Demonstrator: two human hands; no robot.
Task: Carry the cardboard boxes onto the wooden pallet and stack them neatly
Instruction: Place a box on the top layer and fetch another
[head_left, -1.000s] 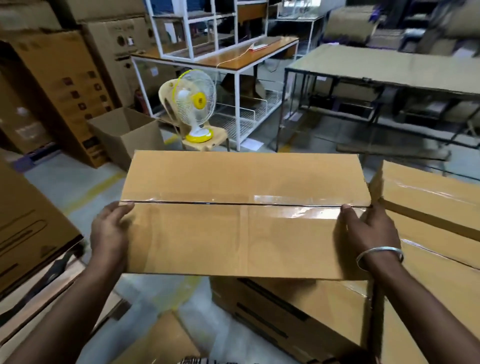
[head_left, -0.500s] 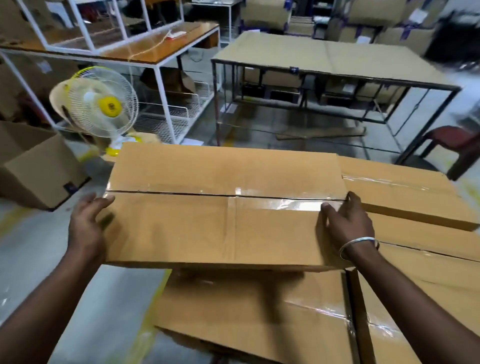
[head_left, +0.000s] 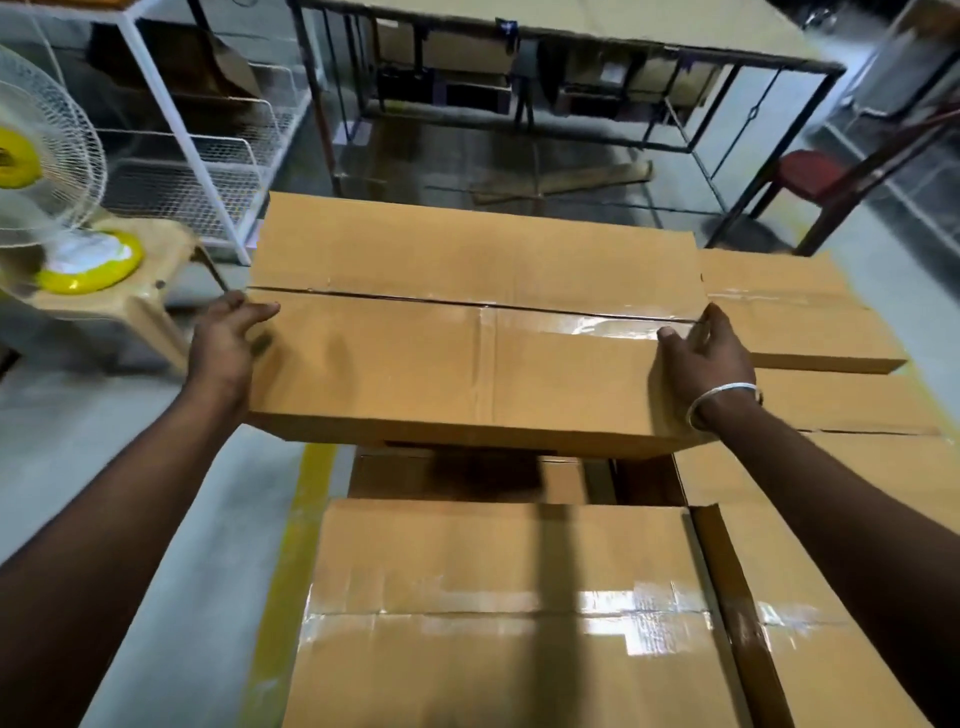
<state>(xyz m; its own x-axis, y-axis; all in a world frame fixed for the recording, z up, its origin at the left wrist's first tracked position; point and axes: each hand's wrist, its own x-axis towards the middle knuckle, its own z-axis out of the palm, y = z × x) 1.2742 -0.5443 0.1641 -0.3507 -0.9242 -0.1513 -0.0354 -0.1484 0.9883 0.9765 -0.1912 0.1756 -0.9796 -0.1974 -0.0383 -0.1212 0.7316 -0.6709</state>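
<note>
Holding a flat brown cardboard box with clear tape on its seam, the person keeps it above the stacked boxes. Behind are grey floor, a metal bench and a yellow fan. The left hand and right hand grip its ends, fingers curled over the edges.

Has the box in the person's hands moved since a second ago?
Yes. The carried box has gone rightward, away from the yellow fan, and now hangs over the stacked boxes.
</note>
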